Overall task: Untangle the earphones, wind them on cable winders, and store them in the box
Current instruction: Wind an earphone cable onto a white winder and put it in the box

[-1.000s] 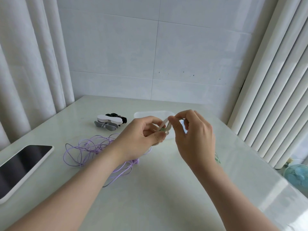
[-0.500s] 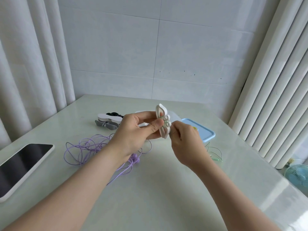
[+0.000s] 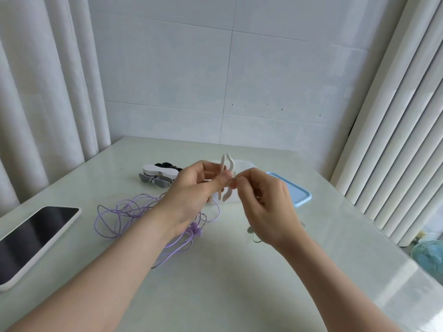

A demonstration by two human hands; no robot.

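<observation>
Since the frame half a second back, the white cable winder [image 3: 227, 174] has turned from face-on to nearly edge-on, so its two flaps now show as thin curved strips, and the right hand [image 3: 263, 204] has closed in on its middle. In the head view the winder stands roughly upright above the tabletop [image 3: 239, 283], long axis vertical, held between the two hands. The left hand [image 3: 191, 188] grips it from the left, thumb pressed against its waist and fingers [image 3: 206, 167] curled behind. From the right, the other hand's thumb and forefinger are pressed together in a pinch at that same waist; whether they hold a cable end or the winder itself is too small to tell. Both hands are about equally near it. A pale green cable [image 3: 251, 230] peeps out under the right wrist. Behind the hands sit the clear box [image 3: 243, 164] and its blue lid [image 3: 297, 192]; the tangled purple earphones [image 3: 124, 212] lie to the left, near the spare winders [image 3: 159, 174] and a tablet [image 3: 36, 236].
</observation>
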